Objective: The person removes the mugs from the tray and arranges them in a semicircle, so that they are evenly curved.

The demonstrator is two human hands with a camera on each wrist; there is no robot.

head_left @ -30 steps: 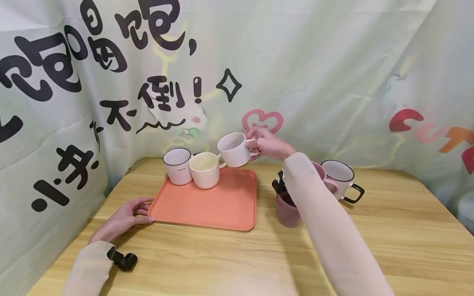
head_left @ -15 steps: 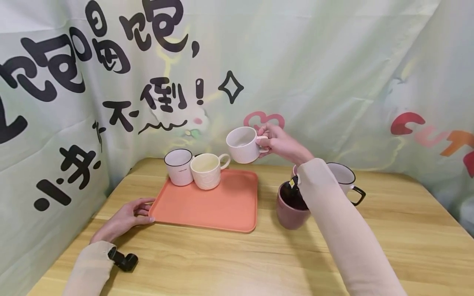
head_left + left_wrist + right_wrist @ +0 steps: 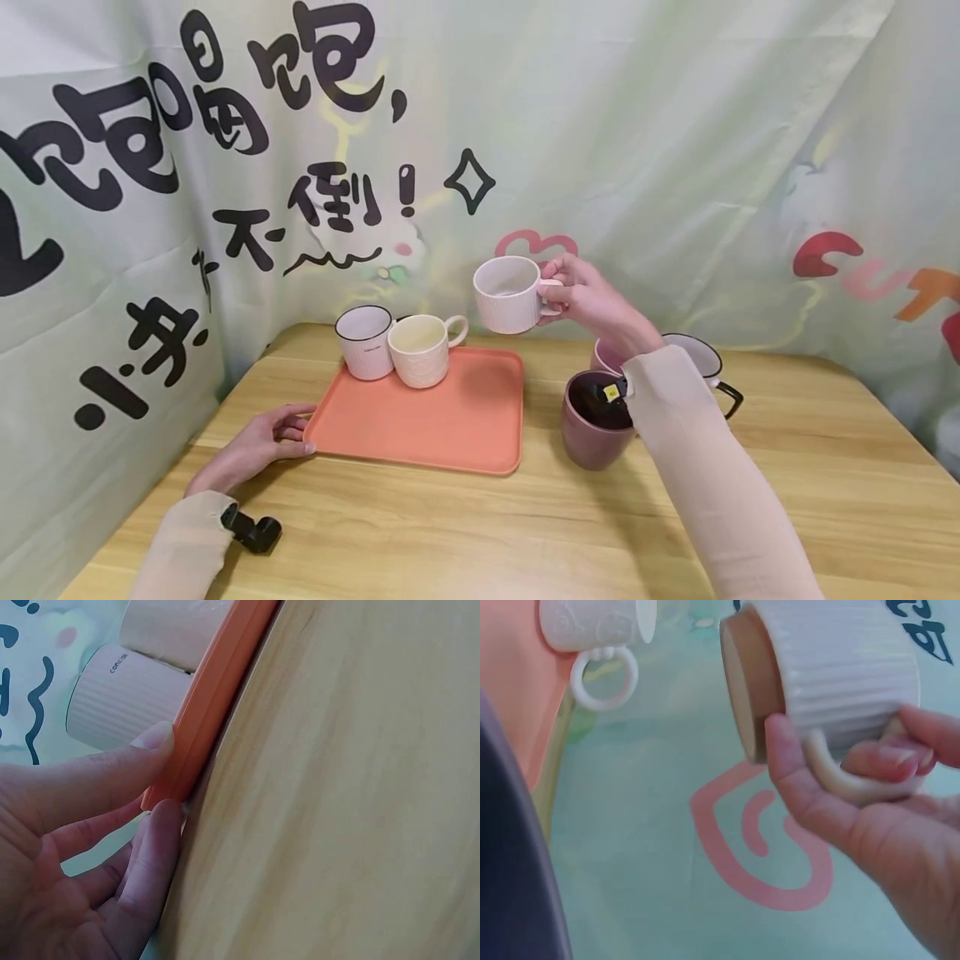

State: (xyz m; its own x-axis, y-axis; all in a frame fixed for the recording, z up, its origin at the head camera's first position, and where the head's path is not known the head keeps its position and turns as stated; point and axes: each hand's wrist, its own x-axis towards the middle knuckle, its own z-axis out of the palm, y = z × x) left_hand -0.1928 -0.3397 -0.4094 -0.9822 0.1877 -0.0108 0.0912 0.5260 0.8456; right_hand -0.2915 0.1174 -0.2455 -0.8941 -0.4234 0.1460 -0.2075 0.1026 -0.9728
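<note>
My right hand grips the handle of a white ribbed mug, holding it in the air above the tray's back right corner. The right wrist view shows fingers hooked through the handle and one finger by the mug's brown base. At the front left, my left hand pinches the corner of an orange tray, thumb on the rim and fingers against the edge in the left wrist view. On the tray's back left stand a black-rimmed ribbed mug and a cream embossed mug.
Right of the tray stands a dark pink mug; the wrist camera hides part of its opening. Behind it are a lighter pink mug and a white mug with black rim and handle, partly covered by my sleeve. A printed curtain backs the table.
My right hand has carried the white ribbed mug rightward, away from the cream mug, uncovering more of the dark pink mug. The left hand stays at the tray corner.
</note>
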